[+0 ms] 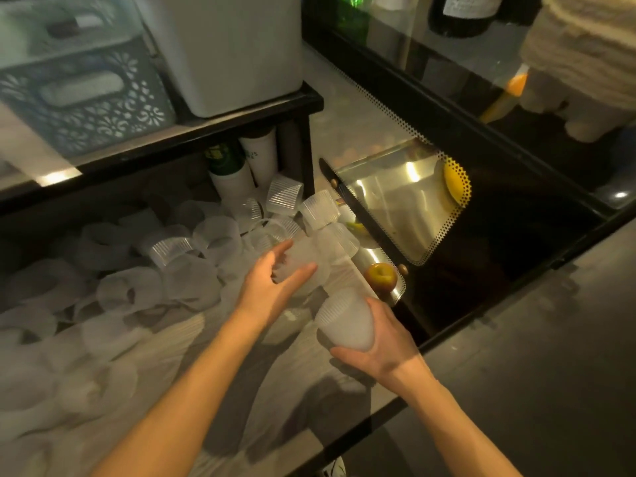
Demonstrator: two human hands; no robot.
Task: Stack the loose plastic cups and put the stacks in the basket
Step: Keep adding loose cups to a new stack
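Note:
Several loose frosted plastic cups lie scattered on a glass counter, some on their sides. My left hand grips one frosted cup near the middle of the pile. My right hand holds another ribbed frosted cup, mouth turned toward the left, just below and right of the first. A dark patterned basket stands on a raised shelf at the upper left, a lighter basket behind it.
A white bin sits beside the basket on the black shelf. Two tall white tumblers stand under it. A glass display case with an apple and yellow fruit lies to the right. Another person's cream sleeve shows top right.

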